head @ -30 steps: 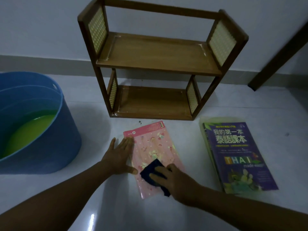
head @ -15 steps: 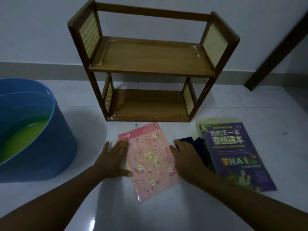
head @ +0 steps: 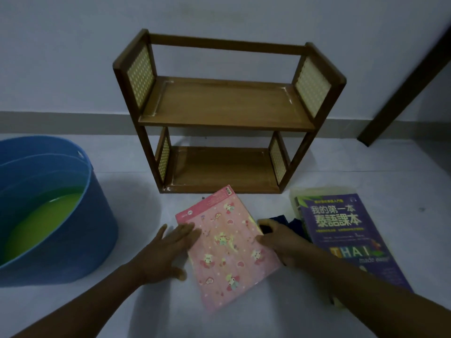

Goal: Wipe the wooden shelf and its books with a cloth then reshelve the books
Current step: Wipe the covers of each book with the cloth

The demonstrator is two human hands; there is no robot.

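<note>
While both hands sit on the floor, the left hand (head: 168,252) lies flat with fingers spread, fingertips resting on the left edge of the pink cartoon-print book (head: 228,247). That book lies flat between the 2 hands. Right hand (head: 280,242) is loosely curled against the book's right edge, not clearly gripping anything. Just past its knuckles the dark blue cloth (head: 280,220) is bunched, touching the purple Thai textbook (head: 346,237) further right. Beyond both hands stands the wooden shelf (head: 227,113) with 2 bare tiers. Far left of the left hand is a blue tub (head: 73,240) of greenish water.
</note>
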